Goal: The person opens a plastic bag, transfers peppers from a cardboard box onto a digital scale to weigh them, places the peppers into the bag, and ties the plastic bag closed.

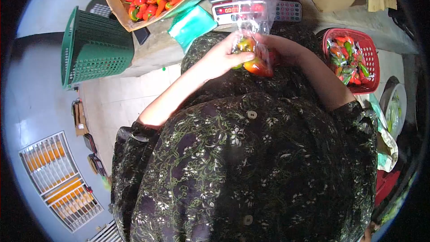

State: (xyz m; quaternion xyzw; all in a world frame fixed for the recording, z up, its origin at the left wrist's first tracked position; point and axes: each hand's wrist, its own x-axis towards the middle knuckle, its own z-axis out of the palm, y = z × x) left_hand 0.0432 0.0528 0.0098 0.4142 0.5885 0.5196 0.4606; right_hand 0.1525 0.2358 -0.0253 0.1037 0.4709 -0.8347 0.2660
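Note:
In front of my body, a clear plastic bag [253, 15] with several red and yellow-green peppers [256, 65] in its lower end is between my hands. My left hand [221, 56] grips it from the left, thumb lying across the peppers. On the other side my right hand [280, 48] closes round the bag's neck; its fingertips are partly hidden behind the plastic. The bag's loose top stretches up over a digital scale [219, 12], whose red display is lit.
A cardboard box [121, 18] of red peppers stands at the upper left, beside a green plastic packet [192, 26] and a dark phone-like object [142, 36]. Farther left is a green basket [96, 47]. At right, a red basket [377, 58] holds bagged peppers near a white plate-like dish [402, 107].

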